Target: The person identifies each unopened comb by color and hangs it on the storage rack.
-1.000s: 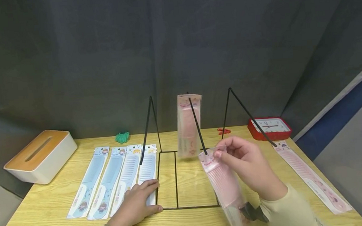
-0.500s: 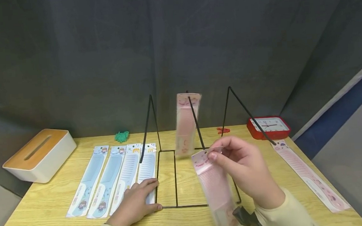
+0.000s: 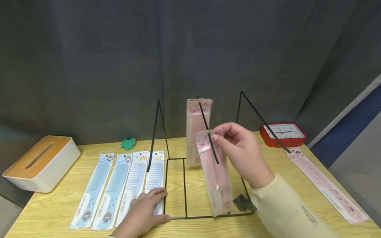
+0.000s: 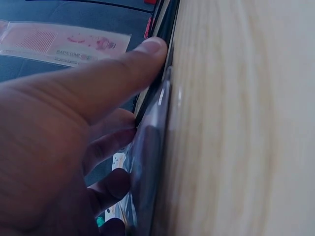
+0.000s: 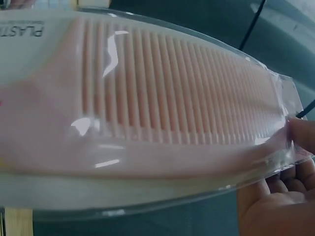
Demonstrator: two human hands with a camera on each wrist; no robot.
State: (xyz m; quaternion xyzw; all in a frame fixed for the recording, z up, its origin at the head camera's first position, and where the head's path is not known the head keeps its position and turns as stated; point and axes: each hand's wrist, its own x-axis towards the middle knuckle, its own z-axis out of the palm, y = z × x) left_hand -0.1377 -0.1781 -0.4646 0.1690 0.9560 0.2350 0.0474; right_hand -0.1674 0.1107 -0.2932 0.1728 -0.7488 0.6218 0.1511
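Observation:
My right hand [image 3: 242,152] pinches the top corner of a packaged pink comb [image 3: 218,187], which hangs down over the front of a black wire rack [image 3: 184,189]. The tip of the rack's middle prong [image 3: 213,148] shows in front of that package's header. Farther back on the same prong hangs another packaged pink comb [image 3: 194,133]. In the right wrist view, the held comb [image 5: 162,88] fills most of the picture inside its clear sleeve. My left hand [image 3: 144,212] rests at the rack's left front corner, fingers over the nearest blue comb package [image 3: 154,176], thumb [image 4: 133,64] extended.
Several packaged blue combs [image 3: 96,192] lie side by side on the left of the wooden table. Another pink one [image 3: 324,179] lies at the right edge. Behind stand a white tissue box [image 3: 54,169] with a wooden lid, a green string bundle [image 3: 128,143] and a red clock [image 3: 285,131].
My right hand has moved up and forward with the pink comb, whose header has slid farther back along the middle prong. The left hand has stayed in place.

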